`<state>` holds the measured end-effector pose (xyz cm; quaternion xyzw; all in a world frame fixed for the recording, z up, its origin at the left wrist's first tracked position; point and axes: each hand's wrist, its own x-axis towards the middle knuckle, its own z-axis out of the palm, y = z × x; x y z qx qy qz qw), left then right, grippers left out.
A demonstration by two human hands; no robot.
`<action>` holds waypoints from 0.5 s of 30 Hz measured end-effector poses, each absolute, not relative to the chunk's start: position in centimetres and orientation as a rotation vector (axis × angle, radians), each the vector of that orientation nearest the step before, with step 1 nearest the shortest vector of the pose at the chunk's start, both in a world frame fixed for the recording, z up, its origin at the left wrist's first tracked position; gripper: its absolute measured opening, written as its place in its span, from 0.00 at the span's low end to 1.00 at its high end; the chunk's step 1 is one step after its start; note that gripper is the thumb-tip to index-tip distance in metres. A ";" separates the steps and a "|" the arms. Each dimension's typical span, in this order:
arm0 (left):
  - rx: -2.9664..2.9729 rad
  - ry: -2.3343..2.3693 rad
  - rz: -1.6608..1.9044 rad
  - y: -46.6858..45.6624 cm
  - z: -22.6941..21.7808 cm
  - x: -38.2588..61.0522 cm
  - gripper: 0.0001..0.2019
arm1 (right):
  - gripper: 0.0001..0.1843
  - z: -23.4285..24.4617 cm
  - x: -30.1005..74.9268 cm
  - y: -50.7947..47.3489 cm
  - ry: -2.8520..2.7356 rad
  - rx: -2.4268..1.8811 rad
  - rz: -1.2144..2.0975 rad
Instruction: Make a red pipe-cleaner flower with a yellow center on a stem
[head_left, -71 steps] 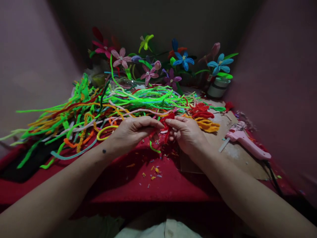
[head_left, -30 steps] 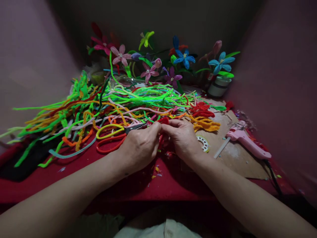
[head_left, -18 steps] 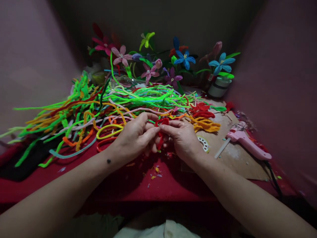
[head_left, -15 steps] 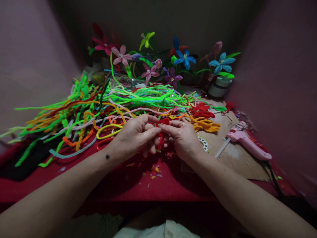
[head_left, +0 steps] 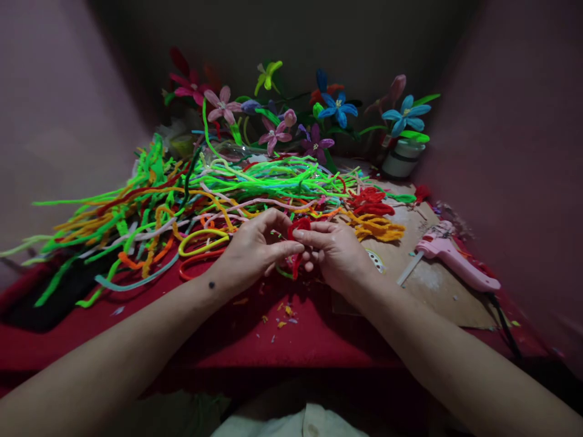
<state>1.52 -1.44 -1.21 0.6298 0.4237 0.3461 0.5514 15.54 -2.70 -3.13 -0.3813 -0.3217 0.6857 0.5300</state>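
Between my hands is a looped piece of red pipe cleaner (head_left: 299, 229), its lower end hanging below the fingers. My right hand (head_left: 334, 243) pinches it with thumb and forefinger. My left hand (head_left: 264, 240) curls round its other side, the thumb reaching across to it. A bit of green shows beneath the fingers, mostly hidden. Close behind my hands lies a heap of green pipe cleaners (head_left: 273, 176) mixed with other colours. Bundles of red loops (head_left: 371, 201) and orange loops (head_left: 376, 227) rest just beyond my right hand.
A pink glue gun (head_left: 449, 258) lies on a cardboard sheet (head_left: 455, 303) at the right. Scissors with yellow (head_left: 203, 241) and red handles are by my left forearm. Pipe cleaner flowers (head_left: 337, 109) stand at the back, near a white jar (head_left: 403, 159). Scraps dot the red cloth (head_left: 291, 346).
My left fingers have shifted round the red piece, with the left thumb now further right. The right hand keeps its pinch almost in place.
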 end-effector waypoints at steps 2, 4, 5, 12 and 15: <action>1.403 0.913 0.746 -1.5 -1.3 1.4 0.11 | 0.13 -3.2 15.6 -2.6 -0.786 -0.901 1.647; 1.355 0.838 0.692 -1.5 -1.3 1.3 0.09 | 0.13 -3.1 15.8 -2.6 -0.790 -0.909 1.621; 1.350 0.820 0.682 -1.5 -1.3 1.3 0.09 | 0.13 -3.0 15.8 -2.5 -0.785 -0.919 1.605; 1.395 0.896 0.646 -1.3 -1.2 1.5 0.11 | 0.13 -2.5 16.1 -2.3 -0.723 -0.922 1.608; 1.407 0.954 0.690 -1.2 -1.3 1.6 0.11 | 0.11 -2.5 16.2 -2.1 -0.668 -0.897 1.667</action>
